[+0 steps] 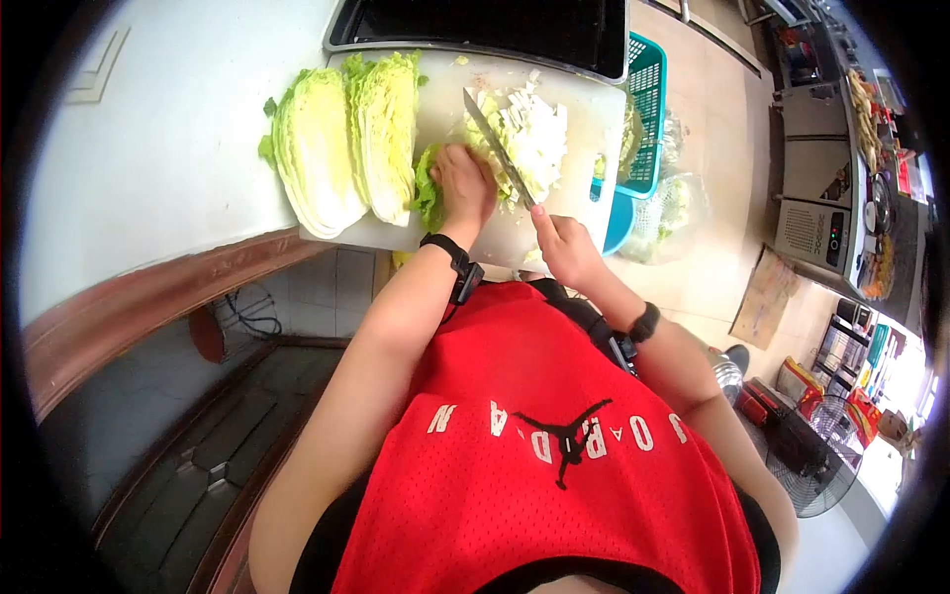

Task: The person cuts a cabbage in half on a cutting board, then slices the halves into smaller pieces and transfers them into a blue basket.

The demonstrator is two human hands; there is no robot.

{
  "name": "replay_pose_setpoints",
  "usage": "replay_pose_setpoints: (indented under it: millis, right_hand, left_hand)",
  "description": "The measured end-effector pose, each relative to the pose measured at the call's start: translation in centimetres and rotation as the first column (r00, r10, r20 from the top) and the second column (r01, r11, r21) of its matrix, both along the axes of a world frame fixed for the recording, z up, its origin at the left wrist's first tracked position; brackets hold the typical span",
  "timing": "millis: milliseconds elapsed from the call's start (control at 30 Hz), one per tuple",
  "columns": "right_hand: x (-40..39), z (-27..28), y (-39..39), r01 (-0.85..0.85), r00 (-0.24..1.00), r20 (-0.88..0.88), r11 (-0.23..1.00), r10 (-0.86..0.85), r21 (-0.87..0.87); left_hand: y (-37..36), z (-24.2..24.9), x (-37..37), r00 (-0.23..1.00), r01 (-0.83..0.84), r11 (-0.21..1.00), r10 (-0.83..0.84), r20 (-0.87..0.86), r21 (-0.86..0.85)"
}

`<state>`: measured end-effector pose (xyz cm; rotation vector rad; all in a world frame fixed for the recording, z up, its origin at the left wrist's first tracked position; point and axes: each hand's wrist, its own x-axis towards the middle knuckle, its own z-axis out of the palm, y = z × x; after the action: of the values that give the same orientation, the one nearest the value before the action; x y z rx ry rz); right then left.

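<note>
My right hand (569,247) is closed round the handle of a kitchen knife (498,148), whose blade slants up and left across the board. Left of the blade, my left hand (465,186) presses with curled fingers on a piece of napa cabbage (427,188), mostly hidden beneath it. To the blade's right lies a heap of chopped cabbage (539,139), white and pale green. Two cut napa cabbage pieces (317,158) (386,139) rest side by side at the left of the white cutting board (594,109).
A dark metal tray (480,22) stands behind the board. Beyond the right edge are a green plastic basket (648,89), a blue basin (620,223) and a clear bag of greens (668,218). A standing fan (811,455) is at the lower right.
</note>
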<state>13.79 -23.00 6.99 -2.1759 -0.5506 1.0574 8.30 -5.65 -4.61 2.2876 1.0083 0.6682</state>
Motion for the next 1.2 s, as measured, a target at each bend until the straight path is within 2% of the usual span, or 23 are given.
replay_pose_setpoints:
  millis: [167, 233, 367, 467, 567, 667, 767, 833, 867, 933, 967, 1000, 1067, 1100, 1200]
  right_hand:
    - [-1.0, -0.6, -0.3, -0.049, 0.998, 0.042, 0.999, 0.049, -0.005]
    - [-0.9, -0.3, -0.2, -0.069, 0.998, 0.007, 0.993, 0.07, -0.094]
    - [-0.9, -1.3, 0.5, -0.061, 0.998, -0.009, 0.989, 0.061, -0.131]
    - [-1.0, -4.1, 2.1, -0.046, 0.996, 0.068, 0.998, 0.05, -0.053]
    - [-0.2, -7.1, 4.5, -0.037, 0.979, 0.201, 0.999, 0.029, 0.034]
    - [0.1, -8.7, 5.6, 0.024, 0.979, 0.201, 1.0, -0.02, -0.017]
    - [0.1, -7.1, 4.8, 0.04, 0.991, 0.126, 0.999, -0.044, 0.03]
    - [0.3, -5.8, 3.5, 0.03, 0.996, 0.086, 0.999, -0.032, 0.026]
    - [0.4, -5.1, 2.6, 0.03, 0.999, 0.045, 0.999, -0.03, 0.017]
    - [0.3, -3.5, 1.3, 0.018, 1.0, 0.01, 1.0, -0.018, 0.021]
    - [0.3, -3.3, 0.7, 0.0, 0.999, 0.044, 0.999, -0.002, 0.039]
    - [0.2, -2.7, 0.4, -0.019, 0.997, 0.078, 0.998, 0.014, 0.058]
    - [-0.1, -1.3, 0.0, -0.036, 0.996, 0.084, 0.998, 0.031, 0.06]
    - [-0.4, -0.7, -0.1, -0.026, 0.998, 0.054, 0.997, 0.023, 0.075]
    - [-1.3, -0.6, -0.8, -0.006, 1.0, 0.006, 0.997, 0.006, 0.079]
  left_hand:
    - [0.2, -1.3, -0.5, 1.0, -0.015, 0.999, 0.015, 0.002, -0.03]
    - [0.3, -1.0, -0.4, 0.994, 0.005, 1.0, -0.006, 0.11, 0.009]
    - [0.1, -0.9, -0.4, 0.996, -0.001, 0.999, -0.003, 0.087, 0.053]
    - [0.1, -0.9, -0.5, 0.999, 0.009, 0.996, -0.012, 0.032, 0.086]
    - [0.3, -1.3, -0.7, 0.999, 0.013, 0.999, -0.014, 0.028, 0.033]
    - [0.7, -2.3, -0.5, 0.993, 0.058, 0.997, -0.063, 0.099, 0.047]
    - [0.7, 0.4, -1.2, 0.99, 0.082, 0.996, -0.077, 0.122, -0.034]
    - [0.3, 2.8, -1.7, 0.989, 0.134, 0.977, -0.142, 0.042, 0.163]
    - [0.5, 3.6, -1.7, 0.99, 0.129, 0.978, -0.138, 0.043, 0.162]
    - [0.7, 4.1, -2.4, 0.985, 0.155, 0.918, -0.118, -0.123, 0.365]
    - [0.9, 3.9, -2.6, 0.984, 0.143, 0.9, -0.084, -0.159, 0.412]
    - [1.1, 3.4, -3.0, 0.984, 0.139, 0.9, -0.077, -0.161, 0.414]
    - [1.2, 2.5, -3.3, 0.954, 0.184, 0.958, -0.12, -0.276, 0.22]
    - [0.9, 2.1, -3.3, 0.944, 0.172, 0.948, -0.081, -0.321, 0.268]
    - [0.5, 1.2, -3.4, 0.935, 0.165, 0.956, -0.073, -0.348, 0.242]
